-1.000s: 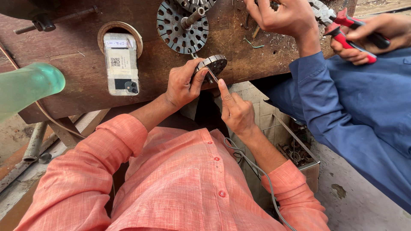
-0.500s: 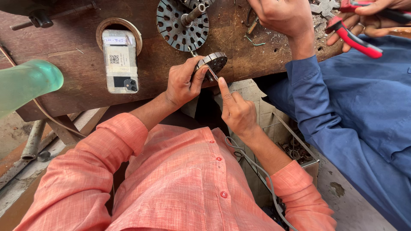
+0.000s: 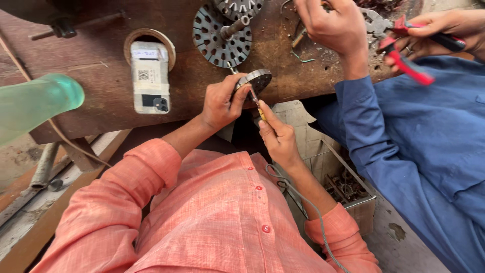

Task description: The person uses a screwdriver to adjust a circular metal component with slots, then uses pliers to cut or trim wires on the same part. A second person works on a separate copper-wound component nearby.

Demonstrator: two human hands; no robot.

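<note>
From my remote seat I see the left hand (image 3: 222, 103), in the middle of the frame, closed around a small round metal part (image 3: 256, 80), thumb and fingers pinching its rim so that its flat face tilts up toward the camera; I judge it is held off the edge of the desk (image 3: 101, 91) like that so the tool can reach its face. The right hand (image 3: 277, 136), just below and right of it, is closed on a thin tool with a yellow grip (image 3: 258, 107), forefinger laid along the shaft, the tip meeting the round part. A grey cord (image 3: 303, 202) runs from that hand down past the forearm toward the lower right. Both forearms rise out of salmon-pink sleeves (image 3: 126, 202) and converge, wrists bent inward, elbows low at the bottom of the frame. On the rusty brown desk, upper centre, lies a slotted round steel core with a shaft (image 3: 221, 35), close above the held part, I suppose to stay within reach. A white phone (image 3: 150, 78) rests on a tape ring at upper left centre, and a pale green bottle (image 3: 35, 103) juts in from the left edge. At upper right a co-worker in a blue sleeve (image 3: 404, 136) presses one hand (image 3: 331, 25) on the desk and grips red-handled pliers (image 3: 404, 45) with the other. A metal tray of scraps (image 3: 348, 187) sits lower right.
</note>
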